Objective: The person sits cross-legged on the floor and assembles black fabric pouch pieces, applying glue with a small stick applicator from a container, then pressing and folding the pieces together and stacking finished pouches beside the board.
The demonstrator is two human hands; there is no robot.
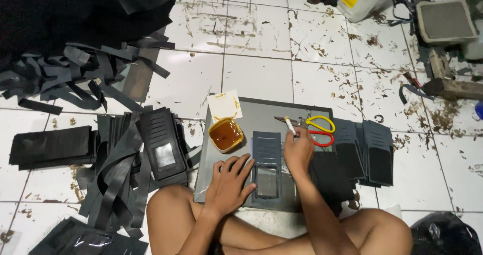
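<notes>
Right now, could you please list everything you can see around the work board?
Work board: one, grey, on the floor before the knees.
Wallet panel: one, black with a clear window, mid-board.
Glue tub: one, yellow with amber glue, board's left edge.
Lid: one, white, behind the tub.
Scissors: two, yellow-handled and red-handled, behind the right hand.
Brush: one, pale, in the right hand.
Panel stacks: several, black, right of the board.
Strips: many, black, heaped at left.
Left hand: flat beside the panel.
Right hand: gripping the brush.
</notes>
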